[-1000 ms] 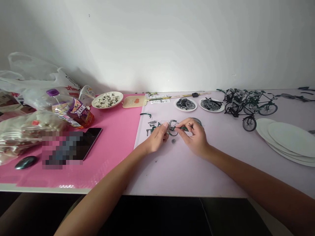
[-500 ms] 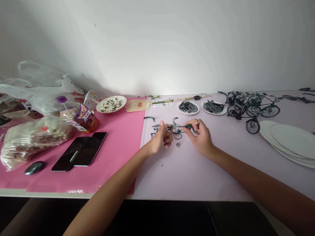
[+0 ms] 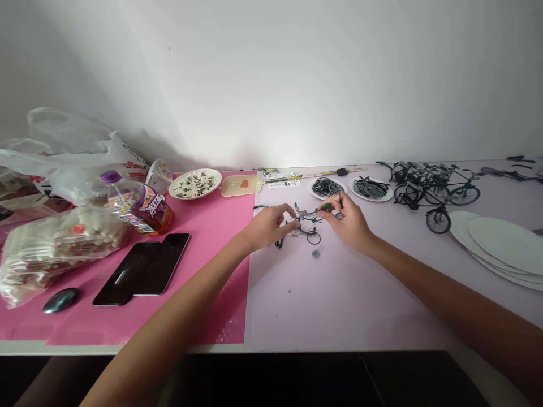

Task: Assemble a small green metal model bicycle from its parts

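The thumb and forefinger of my left hand (image 3: 271, 227) close on the end of a small dark model bicycle part (image 3: 306, 216), low over the table. My right hand (image 3: 348, 221) pinches a green-handled screwdriver (image 3: 325, 207), its thin shaft pointing left toward that part. Just below the hands are a thin black ring (image 3: 313, 237) and a small grey disc (image 3: 316, 254). A dark green piece (image 3: 279, 243) shows under my left fingers. The exact contact at the screwdriver tip is too small to make out.
Plates of dark bicycle parts (image 3: 311, 193) and wheels (image 3: 370, 198) stand behind my right hand. Assembled model bicycles (image 3: 439, 186) and stacked white plates (image 3: 509, 243) are at right. Left are a bottle (image 3: 142, 206), phones (image 3: 163, 265), a mouse (image 3: 61, 301) and bags (image 3: 63, 237).
My left hand has turned from thumb-up to palm-down over the parts, its fingers now reaching right. The bicycle part has come lower, and the screwdriver stays in my right hand.
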The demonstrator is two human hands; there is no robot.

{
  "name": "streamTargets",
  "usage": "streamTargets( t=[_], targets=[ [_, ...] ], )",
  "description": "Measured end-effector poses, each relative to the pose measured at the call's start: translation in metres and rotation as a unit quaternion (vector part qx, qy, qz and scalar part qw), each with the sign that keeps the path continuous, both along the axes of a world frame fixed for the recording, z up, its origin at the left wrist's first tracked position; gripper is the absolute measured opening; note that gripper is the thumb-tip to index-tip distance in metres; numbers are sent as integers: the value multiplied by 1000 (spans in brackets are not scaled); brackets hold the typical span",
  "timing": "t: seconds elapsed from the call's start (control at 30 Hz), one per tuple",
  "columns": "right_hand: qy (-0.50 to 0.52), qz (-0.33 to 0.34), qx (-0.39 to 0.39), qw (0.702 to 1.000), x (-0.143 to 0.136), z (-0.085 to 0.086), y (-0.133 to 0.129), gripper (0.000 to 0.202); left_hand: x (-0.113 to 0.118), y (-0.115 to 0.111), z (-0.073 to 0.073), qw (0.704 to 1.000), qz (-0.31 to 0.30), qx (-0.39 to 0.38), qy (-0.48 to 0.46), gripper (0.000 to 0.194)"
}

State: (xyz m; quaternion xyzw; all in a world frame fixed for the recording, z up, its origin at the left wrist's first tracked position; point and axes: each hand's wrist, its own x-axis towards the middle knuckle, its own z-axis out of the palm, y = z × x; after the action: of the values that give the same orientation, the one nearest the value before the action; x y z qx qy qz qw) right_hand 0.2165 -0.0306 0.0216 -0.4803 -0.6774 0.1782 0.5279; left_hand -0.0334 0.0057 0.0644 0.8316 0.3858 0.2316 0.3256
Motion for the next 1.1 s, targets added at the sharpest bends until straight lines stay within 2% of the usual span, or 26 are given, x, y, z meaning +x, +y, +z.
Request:
streamTargets(
  t=[0.07, 0.13, 0.2, 0.27, 0.37, 0.5, 0.6, 0.67, 0.73, 0.83, 0.97, 1.1],
  targets=[
    [-2, 7, -5, 1000, -2, 6, 9, 48, -2, 7, -6, 998, 2, 50, -47, 27],
    [17, 9, -5, 1000, -7, 8, 19, 53, -3, 11, -14, 996, -30, -8, -81, 26],
    [35, 17, -5, 999, -13, 9, 28, 57, -3, 12, -23, 988, -29, -90, -122, 31],
    [52, 36, -10, 998, -19, 7, 37, 57, -2, 11, -30, 976, -29, -125, -176, 36],
    [49, 57, -5, 997, -29, 4, 44, 56, -1, 7, -37, 963, -38, -163, -211, 44],
    [-29, 28, 36, 999, -36, 0, 43, 47, 1, 1, -42, 946, -41, -195, -257, 48],
    [-54, -6, 51, 997, -30, -3, 34, 40, 2, -2, -43, 931, -8, -202, -303, 50],
    [-77, -28, 17, 996, -21, -6, 26, 37, 3, -2, -45, 926, 38, -192, -324, 50],
    [-127, -7, -65, 990, -11, -6, 18, 36, 3, -2, -49, 925, 87, -168, -328, 45],
    [-170, 15, -148, 974, 3, -4, 8, 39, 3, -2, -57, 930, 136, -118, -320, 38],
    [-179, 42, -232, 955, 11, 0, 4, 33, 3, -2, -66, 932, 155, -88, -315, 35],
    [-163, 54, -248, 953, 7, 0, 2, 31, 2, -4, -68, 932, 160, -85, -315, 36]
  ],
)
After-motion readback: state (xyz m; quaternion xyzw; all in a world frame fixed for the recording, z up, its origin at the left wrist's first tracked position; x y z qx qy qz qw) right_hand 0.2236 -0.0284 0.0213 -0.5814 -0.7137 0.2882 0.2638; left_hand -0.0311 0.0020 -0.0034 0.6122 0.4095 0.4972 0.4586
